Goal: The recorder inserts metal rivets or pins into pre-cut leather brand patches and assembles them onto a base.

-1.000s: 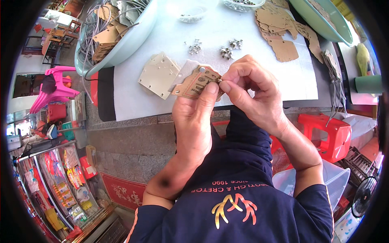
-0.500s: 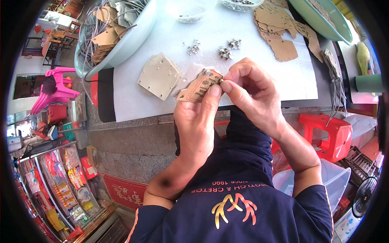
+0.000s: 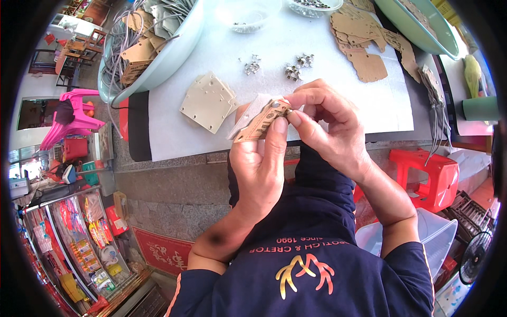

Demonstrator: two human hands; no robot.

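Note:
My left hand (image 3: 261,164) pinches a brown cardboard tag (image 3: 259,124) together with a pale square plate (image 3: 248,116) just over the front edge of the white-covered table (image 3: 174,127). My right hand (image 3: 330,124) closes its fingertips on the tag's upper end, where a small metal eyelet (image 3: 274,104) shows. A stack of pale square plates (image 3: 208,101) lies on the table left of my hands. Small piles of metal eyelets (image 3: 293,71) sit beyond my fingers.
A pale green basin (image 3: 158,58) with tags and grey cords stands at the back left. More brown tags (image 3: 364,50) lie at the back right beside another green basin (image 3: 422,26). A red stool (image 3: 428,177) and a clear bin (image 3: 433,238) are at my right.
Both hands have shifted slightly with the tag; my right fingers have moved along its upper end. Nothing on the table has moved.

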